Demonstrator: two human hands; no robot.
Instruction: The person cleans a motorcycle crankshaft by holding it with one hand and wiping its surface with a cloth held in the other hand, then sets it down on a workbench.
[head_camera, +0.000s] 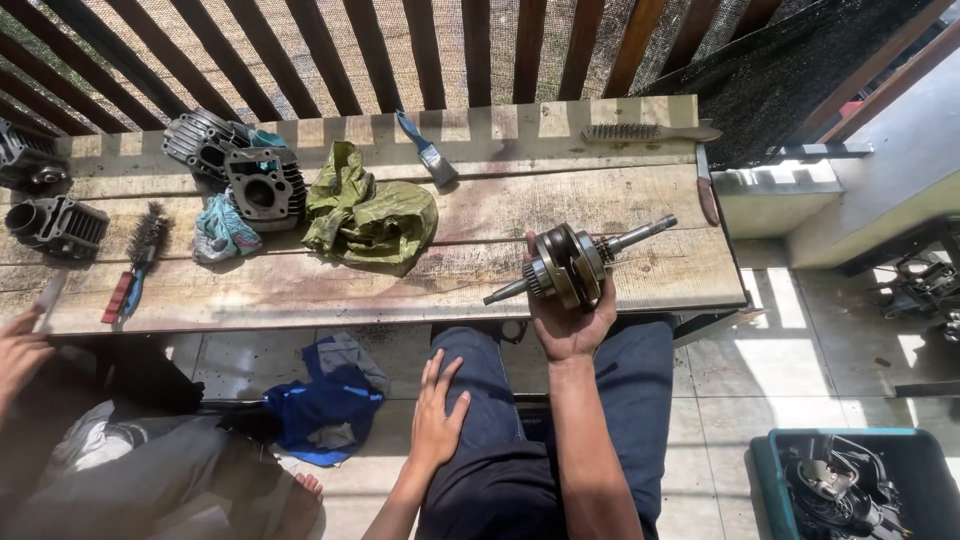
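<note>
1. While our right hand (572, 318) grips the grey steel crankshaft with round flywheel webs (570, 265), fingers closed round the webs, it sits raised over the near edge of the worn wooden plank bench (300, 285).
2. Our left hand (437, 415) rests flat and empty on the thigh.
3. We judge this an inspection step; turning the shaft would call for a second hand.
4. Bench holds a crumpled green rag (368, 208), finned grey engine cylinders (262, 185) and a wire brush (650, 131).
5. Tiled floor, slatted fence, bright sun.

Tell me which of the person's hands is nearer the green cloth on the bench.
Right. The right hand holds a crankshaft at the bench's near edge, just right of the green cloth. The left hand rests on the thigh, below the bench.
</note>
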